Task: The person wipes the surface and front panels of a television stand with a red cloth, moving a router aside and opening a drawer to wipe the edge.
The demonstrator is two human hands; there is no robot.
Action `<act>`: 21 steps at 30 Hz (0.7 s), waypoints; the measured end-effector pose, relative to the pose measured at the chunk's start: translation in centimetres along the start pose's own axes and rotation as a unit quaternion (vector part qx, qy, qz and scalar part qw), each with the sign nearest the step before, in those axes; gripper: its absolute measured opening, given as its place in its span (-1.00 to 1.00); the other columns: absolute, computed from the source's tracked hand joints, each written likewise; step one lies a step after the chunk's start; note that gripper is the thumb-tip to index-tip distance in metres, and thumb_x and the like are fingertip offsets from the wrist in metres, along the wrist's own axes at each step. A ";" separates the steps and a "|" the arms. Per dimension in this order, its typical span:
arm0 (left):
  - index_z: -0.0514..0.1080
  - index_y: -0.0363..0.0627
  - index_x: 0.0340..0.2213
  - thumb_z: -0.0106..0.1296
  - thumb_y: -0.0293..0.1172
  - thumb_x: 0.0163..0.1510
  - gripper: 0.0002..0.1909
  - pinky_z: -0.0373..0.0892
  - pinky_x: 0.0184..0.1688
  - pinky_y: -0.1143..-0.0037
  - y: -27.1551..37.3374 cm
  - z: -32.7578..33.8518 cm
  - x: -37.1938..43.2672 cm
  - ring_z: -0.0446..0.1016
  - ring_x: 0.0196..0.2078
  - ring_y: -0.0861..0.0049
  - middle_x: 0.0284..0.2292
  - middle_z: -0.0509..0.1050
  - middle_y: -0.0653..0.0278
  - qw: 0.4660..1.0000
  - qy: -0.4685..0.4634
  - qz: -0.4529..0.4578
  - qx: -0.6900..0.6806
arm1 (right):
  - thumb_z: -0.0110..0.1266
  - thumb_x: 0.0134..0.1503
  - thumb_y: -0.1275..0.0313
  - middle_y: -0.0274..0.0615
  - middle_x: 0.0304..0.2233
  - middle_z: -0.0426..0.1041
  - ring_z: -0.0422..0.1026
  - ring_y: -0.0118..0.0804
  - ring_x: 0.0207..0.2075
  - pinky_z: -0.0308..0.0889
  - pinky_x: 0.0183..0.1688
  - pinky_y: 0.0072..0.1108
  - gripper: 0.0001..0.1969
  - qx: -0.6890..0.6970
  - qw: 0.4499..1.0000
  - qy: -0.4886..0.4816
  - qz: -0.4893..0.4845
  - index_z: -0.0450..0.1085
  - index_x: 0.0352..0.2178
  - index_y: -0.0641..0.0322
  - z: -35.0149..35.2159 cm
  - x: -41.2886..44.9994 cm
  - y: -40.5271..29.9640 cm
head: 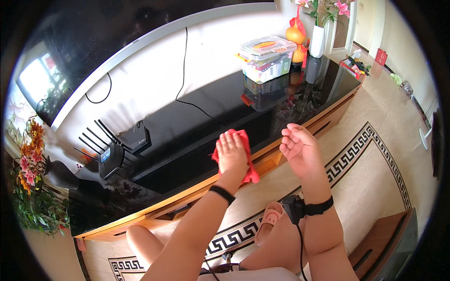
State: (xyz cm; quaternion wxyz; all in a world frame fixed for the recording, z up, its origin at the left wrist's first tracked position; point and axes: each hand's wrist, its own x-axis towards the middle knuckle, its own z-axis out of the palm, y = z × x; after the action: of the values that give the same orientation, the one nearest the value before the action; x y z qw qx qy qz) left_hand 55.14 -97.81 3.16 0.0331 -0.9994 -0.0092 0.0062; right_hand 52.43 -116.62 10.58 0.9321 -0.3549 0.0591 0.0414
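My left hand [232, 152] lies flat on a red cloth [252, 174], pressing it against the glossy black top of a TV cabinet [186, 165] near its front edge. Part of the cloth hangs over that edge. Fingers loosely curled, my right hand [298, 149] hovers in the air in front of the cabinet and holds nothing. Both wrists wear black straps, the right one with a small black device [293, 209] and a cable.
Left on the cabinet stand a router [111, 159] with several antennas, a black box [135, 138] and a dark vase [63, 174] of flowers. Toward the right are a lidded plastic bin [267, 65], a gourd ornament [296, 37] and a white vase [317, 42]. A television [116, 31] hangs above.
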 end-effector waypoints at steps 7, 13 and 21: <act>-0.08 -0.41 0.24 0.35 0.09 -0.26 0.25 -0.14 0.35 0.15 6.5 1.6 5.1 -0.09 0.35 -0.02 0.27 -0.02 -0.18 0.995 0.081 0.056 -0.014 | 0.08 0.13 0.46 -0.22 -0.35 0.52 0.45 -0.41 -0.37 0.39 -0.26 -0.55 -0.86 -0.003 0.999 0.032 -0.027 0.45 -0.27 0.21 -1.9 0.8 -0.9; -0.11 -0.52 0.23 -0.08 0.37 0.01 0.17 -0.22 0.35 0.14 -0.6 1.2 2.4 -0.20 0.37 -0.08 0.28 -0.09 -0.24 0.989 0.073 0.098 -0.087 | 0.07 0.14 0.45 -0.26 -0.36 0.51 0.44 -0.43 -0.37 0.38 -0.26 -0.57 -0.85 -0.009 0.999 0.050 -0.012 0.44 -0.24 0.20 -1.9 2.0 0.0; -0.32 -0.40 0.28 -0.10 0.47 -0.04 0.28 -0.35 0.36 0.15 -21.1 2.1 -4.5 -0.42 0.39 0.00 0.33 -0.32 -0.14 0.993 -0.055 -0.071 -0.070 | 0.07 0.13 0.45 -0.27 -0.34 0.49 0.41 -0.43 -0.34 0.35 -0.23 -0.58 -0.86 -0.019 0.999 -0.007 0.043 0.44 -0.26 0.19 2.2 2.2 3.2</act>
State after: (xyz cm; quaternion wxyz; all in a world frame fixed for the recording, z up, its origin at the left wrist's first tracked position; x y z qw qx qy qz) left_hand 50.26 -76.71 2.47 -0.0373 -0.9941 -0.0828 0.0586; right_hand 54.45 -112.63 9.80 0.9230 -0.3692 0.0670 0.0853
